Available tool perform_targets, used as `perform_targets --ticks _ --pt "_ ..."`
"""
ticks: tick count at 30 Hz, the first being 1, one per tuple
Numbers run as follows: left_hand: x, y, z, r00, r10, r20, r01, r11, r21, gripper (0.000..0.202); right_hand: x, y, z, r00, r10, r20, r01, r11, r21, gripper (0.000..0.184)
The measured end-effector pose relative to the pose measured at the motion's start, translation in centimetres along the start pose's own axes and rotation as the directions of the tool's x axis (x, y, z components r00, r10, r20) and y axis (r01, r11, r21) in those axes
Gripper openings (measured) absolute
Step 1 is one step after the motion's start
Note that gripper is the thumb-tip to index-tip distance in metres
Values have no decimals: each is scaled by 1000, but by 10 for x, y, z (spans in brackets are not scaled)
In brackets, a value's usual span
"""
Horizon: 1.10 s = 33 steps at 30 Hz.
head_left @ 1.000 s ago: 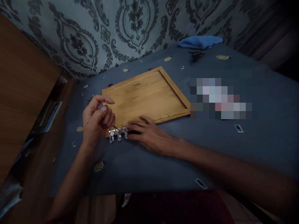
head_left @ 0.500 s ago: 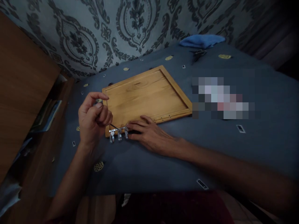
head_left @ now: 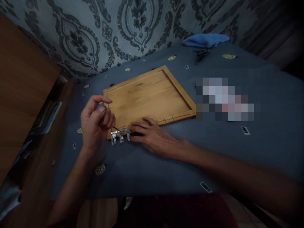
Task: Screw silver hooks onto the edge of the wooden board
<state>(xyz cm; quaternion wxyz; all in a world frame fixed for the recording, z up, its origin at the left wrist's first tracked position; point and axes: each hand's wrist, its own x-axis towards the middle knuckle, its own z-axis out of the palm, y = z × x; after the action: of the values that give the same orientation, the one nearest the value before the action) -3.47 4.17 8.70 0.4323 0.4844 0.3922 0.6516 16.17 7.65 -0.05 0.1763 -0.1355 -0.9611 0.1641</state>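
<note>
My left hand (head_left: pixel 97 118) is closed around a screwdriver, its index finger held out in a curve. Only the thin dark shaft (head_left: pixel 117 129) shows; the handle is hidden in the fist. The tip meets a silver metal hook rack (head_left: pixel 121 136), whose several hooks hang over the near left edge of a framed wooden panel (head_left: pixel 144 98). Flat on that same edge lies my right hand (head_left: pixel 154 137), fingers stretched and spread, touching the rack's right end. A row of small dark holes shows in the panel's edge to the right of this hand.
The panel lies on a table with a dark blue patterned cloth (head_left: pixel 154 177). At the back right are a blue cloth (head_left: pixel 205 40) and a dark object (head_left: pixel 201 55). Right of the panel is a pixelated patch. A brown wooden cabinet (head_left: pixel 26 76) borders the left side.
Almost nothing differs. My left hand has shifted very slightly right and down with the screwdriver; the right hand, rack and panel stay in place.
</note>
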Motion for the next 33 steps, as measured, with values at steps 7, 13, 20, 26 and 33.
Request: perform_targets --ticks 7,13,20,26,33 --pt "-4 0 3 999 32 3 -33 997 64 12 0 1 1 1000 -5 -4 5 1000 -8 41" --pt "-8 -1 11 1000 17 -20 -15 997 78 12 -1 2 4 1000 -2 -21 2 1000 -10 38" --pt "-3 -5 4 992 -32 123 25 998 63 15 -1 2 3 1000 -8 -18 8 1000 -16 37" --pt "4 -4 -2 984 -49 170 41 998 51 23 -1 1 3 1000 -12 -21 12 1000 -12 37" --pt "4 -8 5 998 54 -32 -54 999 0 19 0 2 2 1000 -4 -1 4 1000 -7 38"
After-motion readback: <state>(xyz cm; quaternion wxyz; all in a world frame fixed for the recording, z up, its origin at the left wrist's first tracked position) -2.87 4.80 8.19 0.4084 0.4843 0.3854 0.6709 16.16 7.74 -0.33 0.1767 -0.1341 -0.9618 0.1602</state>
